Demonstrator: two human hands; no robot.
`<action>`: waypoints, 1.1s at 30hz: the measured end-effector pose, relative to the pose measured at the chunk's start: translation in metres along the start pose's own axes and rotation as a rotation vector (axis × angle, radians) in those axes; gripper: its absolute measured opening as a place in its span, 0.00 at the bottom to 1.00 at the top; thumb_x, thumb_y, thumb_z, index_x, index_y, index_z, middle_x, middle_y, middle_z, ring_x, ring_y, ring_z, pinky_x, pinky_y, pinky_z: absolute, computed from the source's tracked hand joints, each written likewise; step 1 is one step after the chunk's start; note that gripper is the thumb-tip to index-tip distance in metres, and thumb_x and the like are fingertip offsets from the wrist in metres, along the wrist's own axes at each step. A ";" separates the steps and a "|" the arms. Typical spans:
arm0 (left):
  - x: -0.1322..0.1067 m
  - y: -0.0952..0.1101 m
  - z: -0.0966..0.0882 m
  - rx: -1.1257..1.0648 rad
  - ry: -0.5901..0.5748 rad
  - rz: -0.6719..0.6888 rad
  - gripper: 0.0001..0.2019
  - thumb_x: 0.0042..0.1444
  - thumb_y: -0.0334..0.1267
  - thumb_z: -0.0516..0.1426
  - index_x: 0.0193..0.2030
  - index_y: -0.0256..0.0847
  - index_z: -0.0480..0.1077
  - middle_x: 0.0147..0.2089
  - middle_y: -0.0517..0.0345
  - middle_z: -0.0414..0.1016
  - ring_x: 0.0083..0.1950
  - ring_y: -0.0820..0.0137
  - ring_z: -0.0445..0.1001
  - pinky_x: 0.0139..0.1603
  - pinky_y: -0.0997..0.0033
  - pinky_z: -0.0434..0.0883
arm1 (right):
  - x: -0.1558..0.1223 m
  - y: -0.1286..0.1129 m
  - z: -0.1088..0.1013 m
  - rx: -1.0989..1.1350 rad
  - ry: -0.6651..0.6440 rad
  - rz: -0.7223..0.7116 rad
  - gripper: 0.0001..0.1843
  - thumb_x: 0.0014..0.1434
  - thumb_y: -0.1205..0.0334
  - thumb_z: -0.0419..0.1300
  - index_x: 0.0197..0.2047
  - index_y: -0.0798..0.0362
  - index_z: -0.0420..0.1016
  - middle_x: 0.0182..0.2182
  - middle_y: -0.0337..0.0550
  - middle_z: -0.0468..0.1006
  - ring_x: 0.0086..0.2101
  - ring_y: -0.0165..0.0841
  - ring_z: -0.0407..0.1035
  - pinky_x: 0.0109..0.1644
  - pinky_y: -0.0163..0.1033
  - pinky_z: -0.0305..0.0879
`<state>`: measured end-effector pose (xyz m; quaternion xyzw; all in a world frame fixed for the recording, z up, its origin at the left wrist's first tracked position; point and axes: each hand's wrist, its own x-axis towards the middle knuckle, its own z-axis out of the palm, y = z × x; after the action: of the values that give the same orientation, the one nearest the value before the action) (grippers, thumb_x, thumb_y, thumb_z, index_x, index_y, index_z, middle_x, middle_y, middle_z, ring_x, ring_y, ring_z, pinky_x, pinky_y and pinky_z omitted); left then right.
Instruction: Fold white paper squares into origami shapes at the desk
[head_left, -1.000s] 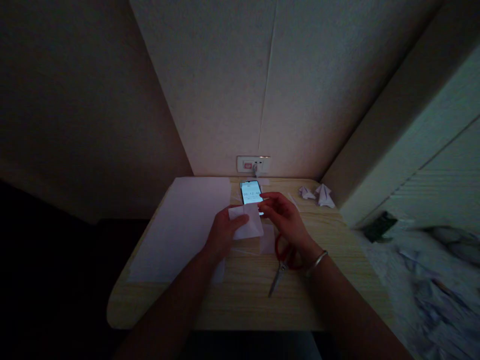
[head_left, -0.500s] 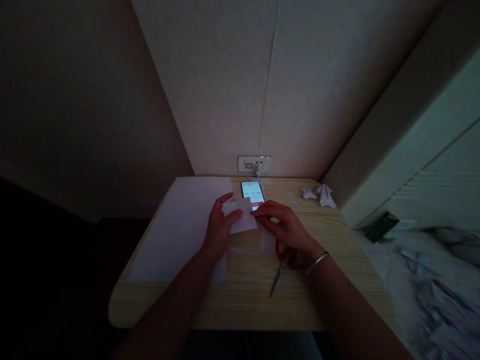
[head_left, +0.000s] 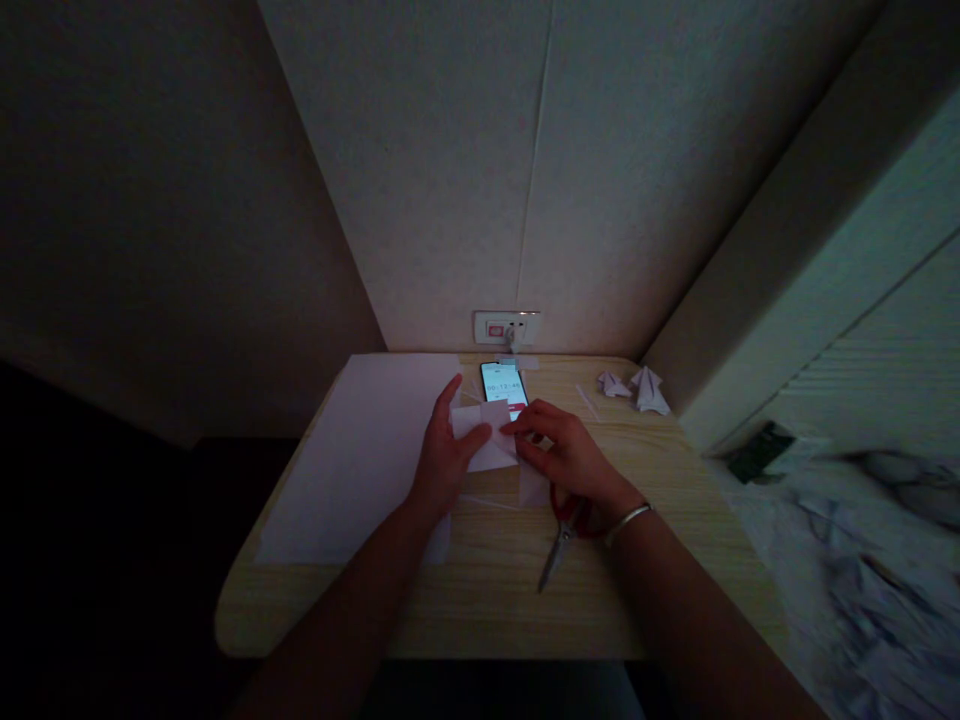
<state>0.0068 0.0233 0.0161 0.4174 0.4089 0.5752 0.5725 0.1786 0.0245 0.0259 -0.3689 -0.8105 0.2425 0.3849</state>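
One pale wall (head_left: 435,200) rose behind our single wooden desk (head_left: 495,610), carrying one socket panel (head_left: 486,317) at twelve o'clock, with one plug (head_left: 514,340) in it. Our two hands met near the middle of the desk, over one small piece of paper (head_left: 471,457). Our left hand (head_left: 441,455) gripped it, thumb across the near face; our right hand (head_left: 564,452), with one bracelet (head_left: 630,521) at the wrist, pinched its right edge between fingertips.

Clockwise from that paper, we had one phone (head_left: 500,377), lit and partly covered, between twelve and one; two folded paper shapes (head_left: 649,390) between two and three; one flat paper piece (head_left: 532,488) at four; one pair of red-handled scissors (head_left: 562,540) between four and five; and, at nine, large white paper (head_left: 352,460), whose sheets we could not count. Beyond the desk, at three, lay one dark green item (head_left: 759,455).
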 end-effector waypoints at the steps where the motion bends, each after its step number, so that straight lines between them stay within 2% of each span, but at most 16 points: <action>1: 0.000 -0.001 0.000 0.009 0.013 0.002 0.39 0.43 0.33 0.62 0.63 0.49 0.53 0.40 0.57 0.75 0.32 0.68 0.73 0.33 0.68 0.72 | 0.000 0.000 0.000 -0.011 0.003 -0.003 0.11 0.56 0.66 0.58 0.43 0.48 0.76 0.36 0.42 0.72 0.35 0.31 0.68 0.38 0.37 0.65; 4: 0.000 -0.003 0.000 0.017 0.044 -0.024 0.35 0.42 0.33 0.62 0.60 0.45 0.58 0.38 0.57 0.76 0.33 0.69 0.73 0.34 0.69 0.71 | 0.001 0.000 0.002 0.014 0.049 0.010 0.08 0.56 0.61 0.60 0.40 0.48 0.77 0.34 0.42 0.72 0.35 0.31 0.69 0.37 0.37 0.65; 7: 0.000 -0.003 0.000 0.014 0.020 -0.079 0.24 0.41 0.35 0.63 0.49 0.39 0.68 0.36 0.57 0.76 0.32 0.71 0.73 0.34 0.72 0.69 | 0.003 0.002 0.008 0.115 0.159 0.098 0.06 0.55 0.59 0.60 0.32 0.49 0.77 0.30 0.41 0.71 0.31 0.30 0.68 0.35 0.36 0.65; 9: 0.000 -0.004 0.001 -0.001 0.004 -0.118 0.18 0.41 0.36 0.64 0.42 0.37 0.71 0.33 0.58 0.76 0.31 0.71 0.73 0.33 0.73 0.68 | 0.005 0.003 0.013 0.222 0.247 0.180 0.07 0.53 0.57 0.62 0.28 0.50 0.76 0.30 0.40 0.71 0.32 0.31 0.68 0.34 0.36 0.65; 12: -0.001 -0.004 0.002 -0.060 0.015 -0.169 0.16 0.39 0.37 0.65 0.37 0.36 0.71 0.29 0.60 0.75 0.28 0.72 0.72 0.31 0.74 0.67 | 0.006 0.005 0.022 0.437 0.316 0.350 0.09 0.49 0.54 0.64 0.27 0.51 0.74 0.30 0.40 0.74 0.30 0.31 0.68 0.33 0.36 0.65; 16: -0.002 -0.006 0.005 -0.155 0.021 -0.217 0.17 0.37 0.37 0.66 0.35 0.36 0.71 0.27 0.60 0.75 0.27 0.73 0.72 0.31 0.73 0.67 | 0.007 0.002 0.029 0.636 0.324 0.537 0.13 0.47 0.52 0.65 0.28 0.53 0.73 0.23 0.37 0.73 0.24 0.28 0.65 0.27 0.34 0.60; 20: -0.002 -0.010 0.004 -0.157 0.000 -0.174 0.16 0.40 0.41 0.65 0.35 0.36 0.71 0.28 0.60 0.75 0.27 0.73 0.71 0.31 0.73 0.67 | 0.008 -0.004 0.030 0.655 0.358 0.559 0.13 0.46 0.52 0.65 0.27 0.53 0.72 0.22 0.36 0.73 0.23 0.28 0.63 0.26 0.33 0.59; 25: -0.001 -0.014 0.003 -0.113 0.066 -0.137 0.15 0.40 0.42 0.65 0.33 0.37 0.70 0.26 0.62 0.74 0.25 0.74 0.70 0.29 0.74 0.66 | 0.009 -0.005 0.031 0.661 0.378 0.553 0.14 0.45 0.52 0.66 0.25 0.54 0.71 0.21 0.36 0.71 0.22 0.27 0.62 0.25 0.33 0.59; 30: -0.003 -0.009 0.006 -0.060 0.100 -0.022 0.23 0.41 0.39 0.65 0.47 0.41 0.70 0.35 0.59 0.77 0.31 0.73 0.73 0.33 0.74 0.69 | 0.009 -0.004 0.033 0.656 0.394 0.563 0.13 0.45 0.53 0.66 0.24 0.54 0.70 0.19 0.34 0.70 0.21 0.26 0.60 0.24 0.32 0.57; 33: -0.003 -0.007 0.005 0.015 0.081 -0.001 0.18 0.42 0.39 0.64 0.43 0.40 0.72 0.34 0.59 0.77 0.30 0.74 0.72 0.32 0.75 0.68 | 0.009 -0.005 0.033 0.701 0.411 0.563 0.13 0.45 0.54 0.66 0.24 0.53 0.70 0.20 0.34 0.71 0.21 0.26 0.61 0.25 0.32 0.57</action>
<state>0.0141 0.0201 0.0112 0.3980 0.4363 0.5882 0.5525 0.1468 0.0248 0.0136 -0.4622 -0.4563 0.5175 0.5571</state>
